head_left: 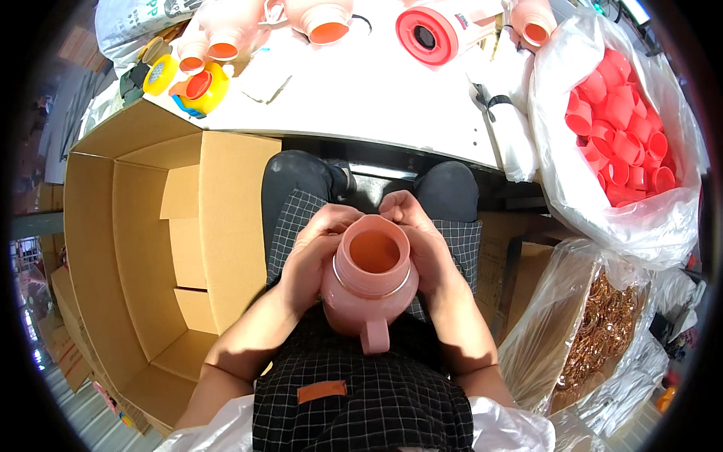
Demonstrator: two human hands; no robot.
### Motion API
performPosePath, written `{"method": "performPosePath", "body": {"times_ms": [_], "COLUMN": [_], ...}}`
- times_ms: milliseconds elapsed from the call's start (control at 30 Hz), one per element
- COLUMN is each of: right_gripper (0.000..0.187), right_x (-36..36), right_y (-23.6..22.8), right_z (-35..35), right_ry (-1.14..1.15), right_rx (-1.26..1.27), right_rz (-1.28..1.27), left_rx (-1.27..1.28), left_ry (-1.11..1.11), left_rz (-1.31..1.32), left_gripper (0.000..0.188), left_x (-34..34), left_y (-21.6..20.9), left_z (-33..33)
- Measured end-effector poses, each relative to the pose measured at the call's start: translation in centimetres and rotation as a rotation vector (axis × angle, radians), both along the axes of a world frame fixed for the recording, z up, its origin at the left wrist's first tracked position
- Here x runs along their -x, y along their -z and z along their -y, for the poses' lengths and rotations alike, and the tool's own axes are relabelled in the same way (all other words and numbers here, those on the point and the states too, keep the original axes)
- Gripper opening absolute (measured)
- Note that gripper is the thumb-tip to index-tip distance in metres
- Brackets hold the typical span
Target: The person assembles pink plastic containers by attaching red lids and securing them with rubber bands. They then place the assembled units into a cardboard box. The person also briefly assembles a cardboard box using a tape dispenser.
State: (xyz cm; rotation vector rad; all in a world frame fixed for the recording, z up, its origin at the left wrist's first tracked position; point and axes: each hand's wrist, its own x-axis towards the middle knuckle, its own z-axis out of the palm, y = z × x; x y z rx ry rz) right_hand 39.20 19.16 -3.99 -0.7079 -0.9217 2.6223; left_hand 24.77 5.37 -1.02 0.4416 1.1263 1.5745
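Observation:
A pink plastic jug body [372, 290] with a side handle sits above my lap, its round mouth facing up and its handle toward me. A thin shiny ring circles the base of its neck. My left hand [310, 252] is closed round the jug's left side, the fingers reaching behind the neck. On the other side my right hand [423, 245] grips it as well, its fingers bent near the far rim. Some fingertips are hidden behind the jug, so I cannot tell if they pinch anything small.
An open cardboard box [143, 256] stands at my left. Ahead, the white table [361, 98] bears several pink jug bodies [320, 19], a red-rimmed cylinder [429, 36] and a yellow bottle [215, 90]. At right are a bag of red plastic cups [621, 143] and a plastic-lined box of coppery rings [599, 331].

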Motion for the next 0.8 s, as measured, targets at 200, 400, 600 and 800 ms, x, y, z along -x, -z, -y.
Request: {"method": "performPosePath", "body": {"times_ms": [200,400,600,800], "right_gripper": [0.045,0.076,0.039,0.036], "right_x": [0.9,-3.1,-3.0,-4.5], "right_y": [-0.2,-8.5,-9.2,-13.1], "right_z": [-2.1,-3.4,1.5,-12.1], "right_ry": [0.138,0.241,0.408,0.509], "right_rx": [-0.158,-0.762,-1.806,-1.38], "right_rz": [0.036,-0.021,-0.29,0.683], "left_rx": [0.13,0.131,0.17,0.409], "left_ry": [0.047,-0.368,-0.058,-0.402], "left_rz": [0.057,-0.455,0.256,0.29], "left_gripper": [0.024,0.033,0.032,0.033], "left_x": [1.2,-1.5,-1.6,-0.4], "left_y": [0.8,2.5,2.2,-0.4], "left_z": [-3.2,-4.0,-0.8,-1.8]}}
